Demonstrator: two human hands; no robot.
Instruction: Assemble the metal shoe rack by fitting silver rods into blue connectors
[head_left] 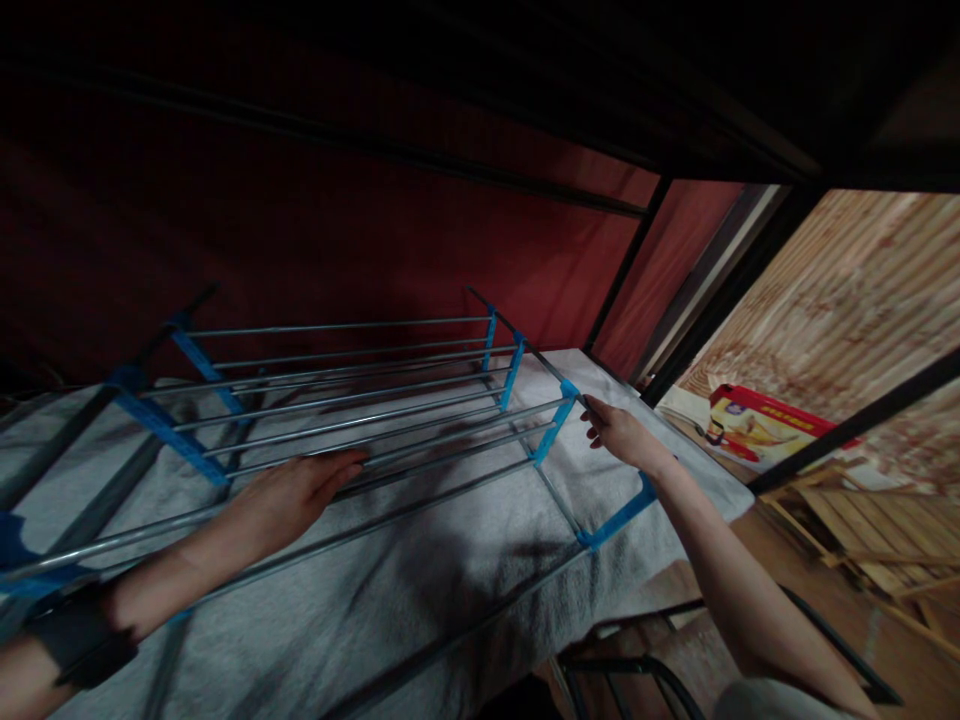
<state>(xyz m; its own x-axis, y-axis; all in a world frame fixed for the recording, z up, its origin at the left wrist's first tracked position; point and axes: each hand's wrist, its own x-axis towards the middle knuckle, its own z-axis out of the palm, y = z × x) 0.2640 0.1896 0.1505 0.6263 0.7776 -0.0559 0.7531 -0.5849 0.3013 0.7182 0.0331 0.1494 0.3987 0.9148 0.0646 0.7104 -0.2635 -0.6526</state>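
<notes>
A shoe-rack-like frame of thin metal rods (360, 427) and blue plastic connectors (555, 430) lies across a pale cloth. My left hand (296, 500) is at the near side, fingers extended along a long metal rod (442, 438), which emerges between fingertips and thumb. The hand mostly hides how tightly it grips. To the right, my right hand (616, 430) is closed around the end of a dark tube (546, 362), just beside a blue connector. A black band (82, 635) circles my left wrist.
The pale cloth (652, 535) covers the surface beneath the frame. Dark metal posts (757, 270) and a red curtain (420, 240) enclose it. Beyond, at right, are a red-and-yellow box (765, 425) and slatted wooden furniture (877, 525). A dark tubular frame (615, 665) stands below.
</notes>
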